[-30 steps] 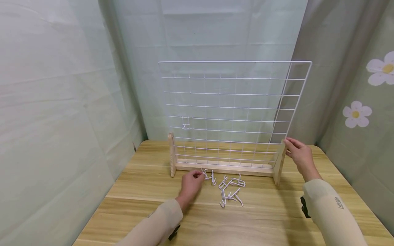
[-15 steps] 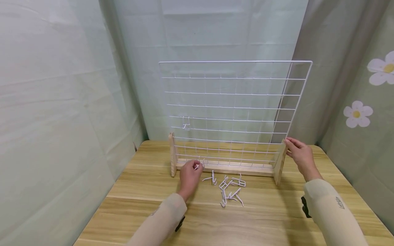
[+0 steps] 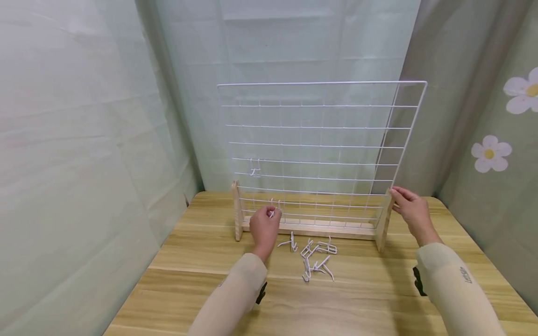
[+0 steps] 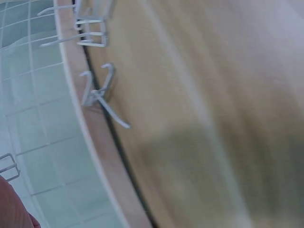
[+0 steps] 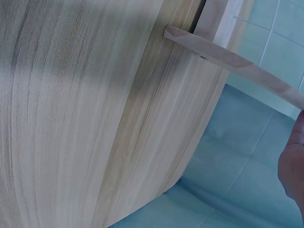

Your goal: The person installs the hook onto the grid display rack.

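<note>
My left hand (image 3: 265, 228) pinches a white wire hook (image 4: 10, 167) at its fingertips, close in front of the lower rows of a white wire grid (image 3: 322, 83). Two prongs of this hook point up past the fingers. My right hand (image 3: 414, 214) grips the top of the right wooden upright (image 3: 382, 224), where the grid's side wire meets it. In the right wrist view only part of that hand shows, at the right edge. Another white hook (image 3: 254, 171) hangs on the grid at the left, higher up.
Several loose white hooks (image 3: 307, 251) lie on the wooden table (image 3: 344, 298) in front of the rack's wooden base bar (image 3: 323, 228). Pale cloth curtains (image 3: 101, 140) stand behind and on both sides.
My left hand has lifted one hook from the table and carried it up and slightly right toward the grid. My right hand keeps its hold on the upright.
</note>
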Tool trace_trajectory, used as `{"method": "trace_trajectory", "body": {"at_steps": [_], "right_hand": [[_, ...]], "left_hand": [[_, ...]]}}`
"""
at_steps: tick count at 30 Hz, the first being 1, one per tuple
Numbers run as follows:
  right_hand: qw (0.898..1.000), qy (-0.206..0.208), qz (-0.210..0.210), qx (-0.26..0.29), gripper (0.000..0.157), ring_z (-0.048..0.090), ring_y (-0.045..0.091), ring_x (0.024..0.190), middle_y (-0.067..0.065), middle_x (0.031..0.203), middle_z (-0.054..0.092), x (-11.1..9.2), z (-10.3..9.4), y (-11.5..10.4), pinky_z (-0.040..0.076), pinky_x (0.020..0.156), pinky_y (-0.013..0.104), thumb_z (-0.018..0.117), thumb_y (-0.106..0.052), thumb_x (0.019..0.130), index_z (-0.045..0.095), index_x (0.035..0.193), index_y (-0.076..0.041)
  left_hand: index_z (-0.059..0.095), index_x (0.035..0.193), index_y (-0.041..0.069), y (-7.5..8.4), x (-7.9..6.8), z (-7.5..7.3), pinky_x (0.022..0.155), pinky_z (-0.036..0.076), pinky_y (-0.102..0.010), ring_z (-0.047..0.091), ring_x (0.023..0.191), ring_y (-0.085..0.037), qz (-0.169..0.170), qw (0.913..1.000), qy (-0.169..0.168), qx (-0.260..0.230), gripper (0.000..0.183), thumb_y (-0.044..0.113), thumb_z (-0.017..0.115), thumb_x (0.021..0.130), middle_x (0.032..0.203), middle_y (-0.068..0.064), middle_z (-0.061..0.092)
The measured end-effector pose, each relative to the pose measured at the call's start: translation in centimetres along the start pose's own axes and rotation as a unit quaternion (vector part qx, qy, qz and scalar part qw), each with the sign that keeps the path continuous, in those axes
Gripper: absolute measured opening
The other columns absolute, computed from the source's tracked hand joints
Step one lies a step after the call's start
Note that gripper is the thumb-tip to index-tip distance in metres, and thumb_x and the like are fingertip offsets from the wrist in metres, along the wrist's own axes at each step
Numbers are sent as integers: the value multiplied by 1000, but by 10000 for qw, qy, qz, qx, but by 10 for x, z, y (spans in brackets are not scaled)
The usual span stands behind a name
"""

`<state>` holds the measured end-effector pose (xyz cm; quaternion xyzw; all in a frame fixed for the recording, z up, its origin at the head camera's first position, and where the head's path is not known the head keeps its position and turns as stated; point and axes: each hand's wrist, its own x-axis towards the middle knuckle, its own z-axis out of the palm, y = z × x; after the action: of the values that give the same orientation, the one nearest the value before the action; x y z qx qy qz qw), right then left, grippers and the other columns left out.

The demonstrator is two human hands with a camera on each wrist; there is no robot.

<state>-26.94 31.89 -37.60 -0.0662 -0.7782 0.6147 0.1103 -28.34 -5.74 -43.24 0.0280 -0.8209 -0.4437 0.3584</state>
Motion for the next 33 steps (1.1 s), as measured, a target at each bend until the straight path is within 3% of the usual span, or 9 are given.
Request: {"method": "trace_trajectory", "body": {"at_steps": [8, 15, 22, 29, 33], "right_hand": [[9999, -7, 50, -103, 67, 56, 13, 111, 2, 126, 55, 1, 1, -1, 50, 87, 22, 54, -48, 98, 47, 144, 1], [10000, 12, -1, 32, 64, 58, 0, 97, -12, 111, 57, 2, -1, -2, 50, 84, 20, 57, -44, 98, 49, 142, 2], [10000, 19, -13, 19, 62, 58, 2, 98, -10, 111, 58, 3, 0, -1, 49, 87, 24, 57, -43, 98, 50, 141, 2], [9999, -2, -39, 117, 63, 57, 1, 96, -15, 107, 57, 3, 0, 0, 50, 85, 22, 58, -42, 98, 50, 141, 3], [10000, -14, -38, 53, 65, 56, 3, 100, -10, 112, 57, 2, -1, 2, 50, 82, 18, 57, -45, 98, 49, 141, 2]], "left_hand": [[72, 78, 10, 21, 16, 1, 55, 42, -36, 53, 57, -17, -70, 9999, 57, 88, 8, 16, 68, 80, 64, 3, 58], [72, 78, 10, 37, 31, -1, 57, 43, -40, 56, 60, -22, -15, 9995, 244, 195, 10, 18, 67, 81, 64, 1, 60], [72, 79, 9, 53, 43, -5, 60, 44, -42, 59, 64, -24, -50, 9993, 334, 143, 12, 19, 67, 83, 68, -2, 63], [72, 79, 9, 68, 54, -6, 61, 45, -43, 60, 64, -24, -131, 9986, 472, 219, 11, 17, 65, 82, 67, -1, 64], [72, 81, 8, 78, 61, -9, 66, 46, -43, 62, 67, -25, -206, 9985, 460, 207, 12, 17, 65, 84, 70, -2, 67]]}}
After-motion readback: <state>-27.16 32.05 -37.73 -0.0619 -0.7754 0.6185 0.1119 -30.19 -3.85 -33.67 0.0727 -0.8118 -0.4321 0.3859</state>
